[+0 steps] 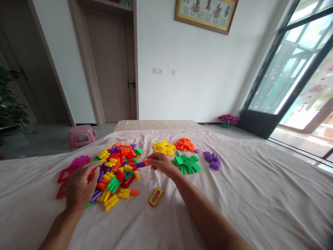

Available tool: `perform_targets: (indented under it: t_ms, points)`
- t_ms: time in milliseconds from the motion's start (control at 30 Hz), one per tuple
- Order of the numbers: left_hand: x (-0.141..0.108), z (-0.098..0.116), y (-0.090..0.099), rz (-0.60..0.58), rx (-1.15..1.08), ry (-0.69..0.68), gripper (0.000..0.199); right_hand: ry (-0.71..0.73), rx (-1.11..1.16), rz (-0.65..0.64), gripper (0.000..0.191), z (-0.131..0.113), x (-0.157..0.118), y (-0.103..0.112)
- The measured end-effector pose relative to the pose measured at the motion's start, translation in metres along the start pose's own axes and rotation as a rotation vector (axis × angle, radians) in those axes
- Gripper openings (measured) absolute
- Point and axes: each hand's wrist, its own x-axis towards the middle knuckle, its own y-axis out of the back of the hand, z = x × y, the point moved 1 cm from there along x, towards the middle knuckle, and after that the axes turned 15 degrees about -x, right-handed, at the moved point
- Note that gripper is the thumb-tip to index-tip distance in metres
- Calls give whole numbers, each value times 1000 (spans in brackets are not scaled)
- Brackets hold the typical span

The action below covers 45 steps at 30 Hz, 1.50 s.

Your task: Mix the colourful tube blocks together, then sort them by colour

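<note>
My right hand (161,163) pinches the orange end of a short chain of plastic building pieces; a purple piece (141,165) and a green tip follow on its left. That chain is at the right side of a large mixed heap of plastic pieces (114,182) in red, yellow, green, orange and purple. My left hand (82,184) lies over the heap's left edge, thumb and fingers apart, with a red piece showing in the gap. Its fingertips are partly hidden. Right of the heap, single-colour groups lie together: yellow (163,147), orange (184,144), green (186,164) and purple (212,160).
A yellow rectangular frame piece (156,197) lies nearer me on the pale cloth (249,194). Red frame pieces (62,175) and magenta ones sit beyond my left hand. Behind are a pink stool (82,136), a door and potted flowers (229,119).
</note>
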Motion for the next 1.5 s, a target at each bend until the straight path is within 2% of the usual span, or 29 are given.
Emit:
perform_targets:
  t_ms: [200, 367, 433, 567, 733, 1033, 1133, 1267, 1333, 1433, 1500]
  points:
    - [-2, 31, -35, -273, -202, -6, 40, -10, 42, -92, 25, -14, -7, -23]
    - [-11, 44, -53, -393, -323, 165, 41, 9, 105, -174, 33, -14, -11, -34]
    - [-13, 45, -55, -420, -343, 206, 40, 13, 113, -177, 35, -12, -12, -36]
    - [-15, 43, -57, -452, -312, 184, 39, 3, 120, -178, 36, -7, -11, -40]
    - [-18, 37, -62, -401, -266, 171, 39, 20, 136, -160, 35, -6, -8, -36]
    - [-23, 45, -63, -444, -235, 232, 37, 40, 12, -135, 18, -13, -7, -21]
    - [-21, 40, -61, -450, -254, 278, 36, 42, -69, -17, 14, -8, -1, -9]
    - [-21, 30, -60, -425, -307, 366, 37, 24, -168, 218, 16, 4, 5, 25]
    - [-23, 27, -61, -432, -347, 396, 38, 11, -252, 267, 14, 12, 7, 43]
    - [-25, 26, -63, -438, -342, 375, 38, -33, -329, 317, 17, 26, 9, 66]
    - [-27, 27, -64, -437, -306, 344, 37, -63, -323, 454, 26, 36, 10, 80]
